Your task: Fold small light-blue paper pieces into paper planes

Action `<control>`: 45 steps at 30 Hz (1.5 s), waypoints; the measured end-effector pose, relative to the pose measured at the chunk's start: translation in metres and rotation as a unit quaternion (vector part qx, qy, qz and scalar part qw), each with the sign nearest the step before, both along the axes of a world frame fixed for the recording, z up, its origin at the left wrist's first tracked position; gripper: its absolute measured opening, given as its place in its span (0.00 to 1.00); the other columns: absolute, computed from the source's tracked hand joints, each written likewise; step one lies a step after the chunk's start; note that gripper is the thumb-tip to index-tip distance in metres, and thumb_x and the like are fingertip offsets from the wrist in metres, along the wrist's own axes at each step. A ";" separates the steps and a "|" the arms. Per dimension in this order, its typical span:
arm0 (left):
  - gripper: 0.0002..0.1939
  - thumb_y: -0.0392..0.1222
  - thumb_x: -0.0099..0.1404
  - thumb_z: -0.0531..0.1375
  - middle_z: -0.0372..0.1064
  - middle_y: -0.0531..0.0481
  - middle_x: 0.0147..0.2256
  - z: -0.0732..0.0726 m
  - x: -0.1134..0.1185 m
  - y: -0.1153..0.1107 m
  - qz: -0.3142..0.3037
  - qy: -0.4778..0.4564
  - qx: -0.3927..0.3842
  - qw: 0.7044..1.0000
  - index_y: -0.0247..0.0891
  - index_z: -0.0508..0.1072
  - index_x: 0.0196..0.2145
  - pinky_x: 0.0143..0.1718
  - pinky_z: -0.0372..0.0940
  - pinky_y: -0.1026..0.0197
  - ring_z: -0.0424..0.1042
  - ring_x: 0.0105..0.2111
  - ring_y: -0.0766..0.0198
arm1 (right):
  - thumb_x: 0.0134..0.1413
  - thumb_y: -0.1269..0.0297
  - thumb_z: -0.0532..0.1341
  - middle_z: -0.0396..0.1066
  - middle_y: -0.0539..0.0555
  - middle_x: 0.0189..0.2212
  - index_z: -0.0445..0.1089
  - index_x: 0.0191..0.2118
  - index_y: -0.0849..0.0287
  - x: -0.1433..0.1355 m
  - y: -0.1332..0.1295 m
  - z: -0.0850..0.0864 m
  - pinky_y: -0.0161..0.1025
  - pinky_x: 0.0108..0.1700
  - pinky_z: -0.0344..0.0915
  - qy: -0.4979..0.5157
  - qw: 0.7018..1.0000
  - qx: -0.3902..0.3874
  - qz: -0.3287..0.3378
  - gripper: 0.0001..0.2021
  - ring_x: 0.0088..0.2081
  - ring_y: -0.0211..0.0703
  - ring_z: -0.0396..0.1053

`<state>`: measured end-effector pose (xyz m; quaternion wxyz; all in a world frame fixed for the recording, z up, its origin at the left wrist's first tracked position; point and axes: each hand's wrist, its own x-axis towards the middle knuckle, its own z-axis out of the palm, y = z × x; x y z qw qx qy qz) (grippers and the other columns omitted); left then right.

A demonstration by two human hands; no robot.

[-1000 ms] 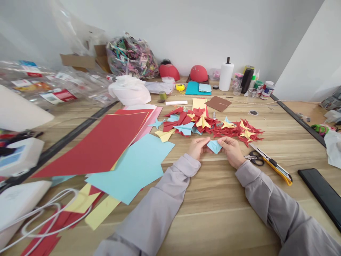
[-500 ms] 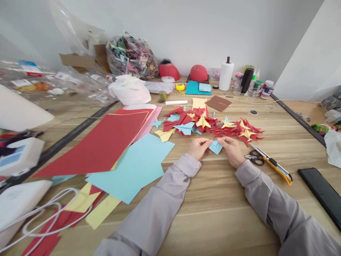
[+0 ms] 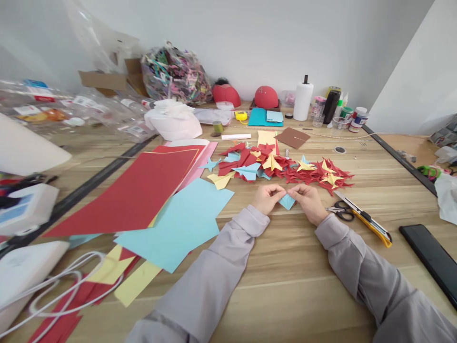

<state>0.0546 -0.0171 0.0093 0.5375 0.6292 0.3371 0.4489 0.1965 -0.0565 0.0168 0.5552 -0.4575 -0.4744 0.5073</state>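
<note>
A small folded piece of light blue paper (image 3: 287, 202) is pinched between my two hands, low over the wooden table. My left hand (image 3: 267, 198) grips its left side with thumb and fingertips. My right hand (image 3: 308, 202) pinches its right side, and the fingertips of both hands nearly meet at its upper edge. Just beyond them lies a heap of folded red paper pieces (image 3: 307, 177). Yellow folded stars (image 3: 272, 163) and a blue folded paper plane (image 3: 247, 171) rest on that heap. Part of the blue paper is hidden by my fingers.
To the right lie black scissors (image 3: 344, 211), a yellow utility knife (image 3: 371, 224) and a black phone (image 3: 430, 259). Large red sheets (image 3: 135, 190) and blue sheets (image 3: 174, 224) are stacked at left. A white cable (image 3: 67, 281) coils at lower left. Bottles (image 3: 303, 101) stand along the back.
My fingertips have come closer together over the blue paper. Its visible part now looks narrower and more covered by my fingers. The other things have stayed in place.
</note>
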 end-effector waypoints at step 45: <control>0.15 0.41 0.40 0.69 0.68 0.53 0.25 0.002 0.005 -0.001 0.069 -0.211 -0.196 0.955 0.35 0.71 0.26 0.29 0.64 0.62 0.67 0.26 0.67 | 0.39 0.53 0.66 0.67 0.48 0.19 0.70 0.26 0.61 0.001 0.003 -0.006 0.34 0.23 0.61 -0.009 1.000 0.002 -0.023 0.15 0.20 0.34 0.63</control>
